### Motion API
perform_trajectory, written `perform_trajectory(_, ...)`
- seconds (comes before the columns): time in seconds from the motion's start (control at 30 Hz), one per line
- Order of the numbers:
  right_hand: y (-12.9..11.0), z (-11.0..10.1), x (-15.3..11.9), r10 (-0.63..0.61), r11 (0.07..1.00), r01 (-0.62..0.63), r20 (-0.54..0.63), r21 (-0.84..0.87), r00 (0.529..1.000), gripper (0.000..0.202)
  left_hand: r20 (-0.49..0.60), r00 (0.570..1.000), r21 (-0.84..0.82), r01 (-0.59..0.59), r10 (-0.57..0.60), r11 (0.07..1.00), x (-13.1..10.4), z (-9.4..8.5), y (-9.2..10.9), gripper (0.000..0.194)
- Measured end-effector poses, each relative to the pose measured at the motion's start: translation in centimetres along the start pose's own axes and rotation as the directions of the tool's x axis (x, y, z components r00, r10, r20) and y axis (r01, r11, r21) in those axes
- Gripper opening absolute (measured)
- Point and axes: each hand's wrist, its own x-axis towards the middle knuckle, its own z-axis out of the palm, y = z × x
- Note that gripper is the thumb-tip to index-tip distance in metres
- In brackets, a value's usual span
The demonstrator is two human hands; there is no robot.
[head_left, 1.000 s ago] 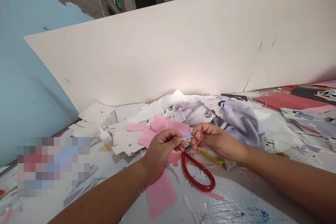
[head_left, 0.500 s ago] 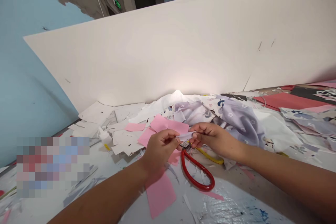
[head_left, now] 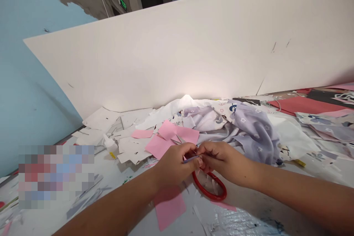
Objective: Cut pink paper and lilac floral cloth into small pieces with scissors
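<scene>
Low in the middle of the view, my left hand [head_left: 177, 160] and my right hand [head_left: 224, 160] meet, fingers closed and fingertips touching. Between them is a narrow pale lavender strip [head_left: 190, 159], mostly covered by the fingers; whether it is cloth or paper I cannot tell. Beneath my hands lies a pair of scissors, its red handle loop [head_left: 212, 194] toward me and its blade tips [head_left: 178, 140] showing beyond my left hand. Pink paper pieces [head_left: 157, 145] lie past the left hand, and another pink piece [head_left: 170, 210] is under the left wrist.
Behind my hands is a heap of lavender and white flowered fabric [head_left: 257, 129] against a white panel [head_left: 177, 51]. To the left are white card pieces [head_left: 131, 149] and a small white bottle [head_left: 110, 143]. Red sheets [head_left: 306, 106] and fabric pieces [head_left: 323, 129] lie right.
My hands have drawn together, and the strip stretched between them is now mostly hidden in the fingers. The scissors' blade tips now show, while the yellow handle is covered.
</scene>
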Motion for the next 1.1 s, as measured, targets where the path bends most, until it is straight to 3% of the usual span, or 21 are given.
perform_trajectory(0.13,-0.1,0.1,0.0,-0.003,1.000,0.003,-0.012,-0.006,1.000,0.014,0.059,0.998,-0.041,0.025,-0.023,0.999,0.2,0.0,-0.2,0.017)
perform_trajectory(0.37,0.4,-0.1,0.2,-0.023,0.991,0.027,-0.031,0.134,0.999,0.004,-0.004,0.999,-0.078,0.043,-0.043,0.996,0.1,0.0,-0.8,0.027)
perform_trajectory(0.5,0.8,-0.6,0.4,-0.026,0.996,0.038,-0.136,0.084,0.990,0.013,-0.024,0.997,-0.225,0.062,-0.069,0.972,0.2,0.1,-1.4,0.030)
perform_trajectory(0.6,1.0,-1.1,0.6,-0.048,0.998,0.036,-0.204,-0.060,0.978,0.019,-0.083,0.991,-0.309,0.071,-0.101,0.948,0.6,0.2,-2.0,0.030)
perform_trajectory(0.73,1.0,-1.2,0.5,-0.079,0.960,0.036,-0.146,-0.277,0.986,0.023,-0.154,0.980,-0.349,0.067,-0.128,0.935,0.9,0.2,-2.4,0.028)
perform_trajectory(1.0,0.3,-0.8,0.1,-0.038,0.927,0.027,-0.022,-0.375,0.999,0.013,-0.283,0.948,-0.371,0.030,-0.144,0.928,0.9,0.1,-2.5,0.026)
perform_trajectory(1.1,-0.1,-0.7,-0.1,0.047,0.871,-0.034,0.015,-0.490,0.999,0.013,-0.331,0.931,-0.366,0.025,-0.155,0.930,0.9,0.0,-2.6,0.026)
